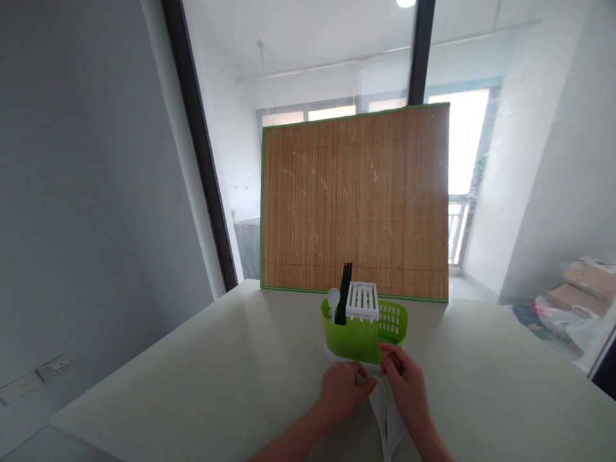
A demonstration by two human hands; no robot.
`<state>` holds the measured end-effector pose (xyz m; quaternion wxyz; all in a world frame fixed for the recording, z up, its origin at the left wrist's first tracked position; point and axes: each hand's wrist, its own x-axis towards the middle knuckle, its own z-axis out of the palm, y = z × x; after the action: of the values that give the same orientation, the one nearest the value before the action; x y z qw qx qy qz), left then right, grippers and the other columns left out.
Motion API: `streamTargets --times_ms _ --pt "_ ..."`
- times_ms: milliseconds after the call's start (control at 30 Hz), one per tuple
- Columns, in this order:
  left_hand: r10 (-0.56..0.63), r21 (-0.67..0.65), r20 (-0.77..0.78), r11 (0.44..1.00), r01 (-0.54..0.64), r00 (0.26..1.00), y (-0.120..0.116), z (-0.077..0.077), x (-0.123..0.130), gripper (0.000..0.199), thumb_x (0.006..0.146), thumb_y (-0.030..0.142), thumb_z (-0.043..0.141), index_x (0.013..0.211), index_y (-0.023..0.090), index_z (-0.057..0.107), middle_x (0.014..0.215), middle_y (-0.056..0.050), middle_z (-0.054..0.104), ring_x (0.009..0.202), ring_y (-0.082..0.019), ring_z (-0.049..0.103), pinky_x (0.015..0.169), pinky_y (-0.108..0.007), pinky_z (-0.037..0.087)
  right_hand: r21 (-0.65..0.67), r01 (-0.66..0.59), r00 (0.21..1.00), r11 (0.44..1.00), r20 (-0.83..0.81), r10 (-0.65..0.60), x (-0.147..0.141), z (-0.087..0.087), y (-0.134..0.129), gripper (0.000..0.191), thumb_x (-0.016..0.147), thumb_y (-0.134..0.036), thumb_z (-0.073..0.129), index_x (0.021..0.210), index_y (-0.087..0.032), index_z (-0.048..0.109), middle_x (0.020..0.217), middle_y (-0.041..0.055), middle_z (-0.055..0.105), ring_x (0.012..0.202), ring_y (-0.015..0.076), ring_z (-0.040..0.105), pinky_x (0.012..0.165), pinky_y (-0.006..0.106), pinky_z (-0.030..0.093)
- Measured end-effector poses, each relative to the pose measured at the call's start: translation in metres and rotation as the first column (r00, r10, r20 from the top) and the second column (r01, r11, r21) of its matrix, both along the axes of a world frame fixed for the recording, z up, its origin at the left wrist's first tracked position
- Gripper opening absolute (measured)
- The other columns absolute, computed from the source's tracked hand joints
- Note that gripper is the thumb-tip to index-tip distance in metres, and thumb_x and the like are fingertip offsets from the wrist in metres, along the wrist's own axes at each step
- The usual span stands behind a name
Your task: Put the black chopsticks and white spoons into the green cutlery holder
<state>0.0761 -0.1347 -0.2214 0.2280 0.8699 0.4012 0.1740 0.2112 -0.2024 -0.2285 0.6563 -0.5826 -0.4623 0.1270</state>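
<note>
A green basket (353,340) stands on the table on a white base. Black chopsticks (343,292) and a white spoon (333,300) stick up from its left part, beside a white slotted rack (362,300). Just in front of the basket, my left hand (344,388) has its fingers closed by the top end of a white utensil (380,404); what they pinch is too small to make out. My right hand (407,385) is at the basket's front right, its fingertips near the rim and the same white end, their contact unclear.
The pale table (216,366) spreads to both sides. Behind the basket a bamboo mat (353,205) with green edging stands upright against the glass. A grey wall (96,192) rises at left. Boxes (584,285) and plastic bags (553,311) lie at far right.
</note>
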Motion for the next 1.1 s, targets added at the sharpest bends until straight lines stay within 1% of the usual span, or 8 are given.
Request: streamTargets --times_ms 200,300,400,533,633,767,967,1100 --pt "-0.023 -0.052 -0.032 0.998 0.021 0.999 0.002 -0.013 0.013 0.025 0.074 0.04 0.052 0.083 0.024 0.069 0.075 -0.002 0.069 0.07 -0.018 0.061 0.059 -0.026 0.038 0.002 0.003 1.0 1.0 0.014 -0.003 -0.001 -0.001 0.002 0.033 0.083 -0.041 0.05 0.096 -0.014 0.063 0.057 -0.0016 0.052 0.051 0.0145 0.049 0.049 0.024 0.039" --pt "-0.033 -0.058 -0.026 0.998 0.031 0.999 0.003 -0.011 0.01 0.021 0.074 0.033 0.052 0.078 0.021 0.068 0.073 -0.002 0.068 0.067 -0.016 0.06 0.055 -0.024 0.036 -0.007 0.001 1.0 1.0 0.016 0.0 -0.001 -0.001 0.002 0.033 0.084 -0.041 0.049 0.096 -0.014 0.062 0.056 -0.0019 0.052 0.05 0.014 0.048 0.048 0.024 0.038" --pt "-0.029 0.014 0.03 0.999 0.028 0.999 0.005 0.009 -0.003 0.019 0.076 0.031 0.051 0.074 0.02 0.066 0.069 -0.001 0.067 0.064 -0.015 0.059 0.053 -0.023 0.034 -0.001 -0.002 1.0 1.0 -0.004 0.002 -0.001 0.0 0.001 0.033 0.083 -0.042 0.049 0.097 -0.014 0.062 0.058 -0.001 0.054 0.053 0.0149 0.05 0.051 0.025 0.04" --pt "-0.02 0.229 0.192 0.973 -0.025 0.981 0.008 0.058 -0.031 0.024 0.084 0.037 0.045 0.077 0.02 0.062 0.066 0.001 0.064 0.058 -0.012 0.056 0.053 -0.021 0.035 -0.013 -0.035 0.999 0.999 -0.02 0.035 -0.004 0.003 0.0 0.036 0.083 -0.045 0.05 0.097 -0.014 0.062 0.058 -0.0007 0.054 0.053 0.0152 0.05 0.05 0.025 0.039" --pt "-0.059 0.456 0.275 0.887 -0.076 0.96 0.007 0.081 -0.049 0.024 0.087 0.036 0.043 0.081 0.02 0.06 0.064 0.001 0.062 0.057 -0.011 0.055 0.055 -0.021 0.037 -0.028 -0.145 0.989 0.989 0.017 0.145 -0.015 0.004 -0.002 0.037 0.084 -0.045 0.05 0.1 -0.014 0.062 0.057 -0.0022 0.05 0.052 0.0139 0.048 0.05 0.023 0.037" --pt "-0.18 0.72 0.28 0.69 -0.082 0.943 0.002 0.079 -0.06 0.015 0.087 0.029 0.047 0.086 0.021 0.059 0.069 -0.002 0.066 0.061 -0.012 0.059 0.06 -0.023 0.041 -0.121 -0.32 0.935 0.94 0.119 0.333 -0.034 -0.002 -0.002 0.029 0.084 -0.04 0.051 0.098 -0.017 0.063 0.055 -0.0057 0.043 0.049 0.0105 0.039 0.047 0.02 0.03" --pt "-0.3 0.86 0.116 0.507 0.055 0.947 -0.006 0.065 -0.063 0.011 0.086 0.02 0.047 0.091 0.02 0.057 0.067 -0.003 0.065 0.061 -0.013 0.06 0.06 -0.026 0.044 -0.271 -0.311 0.886 0.911 0.264 0.381 -0.045 -0.018 0.004 0.017 0.08 -0.029 0.056 0.067 -0.018 0.062 0.051 -0.006 0.047 0.047 0.0088 0.039 0.045 0.02 0.025" --pt "-0.305 0.891 0.066 0.446 0.081 0.95 -0.01 0.065 -0.066 0.01 0.086 0.018 0.048 0.091 0.019 0.057 0.065 -0.001 0.064 0.059 -0.012 0.058 0.057 -0.026 0.042 -0.33 -0.272 0.871 0.904 0.314 0.377 -0.047 -0.017 0.004 0.015 0.076 -0.022 0.058 0.062 -0.019 0.06 0.053 -0.0056 0.053 0.047 0.0092 0.042 0.046 0.021 0.026"
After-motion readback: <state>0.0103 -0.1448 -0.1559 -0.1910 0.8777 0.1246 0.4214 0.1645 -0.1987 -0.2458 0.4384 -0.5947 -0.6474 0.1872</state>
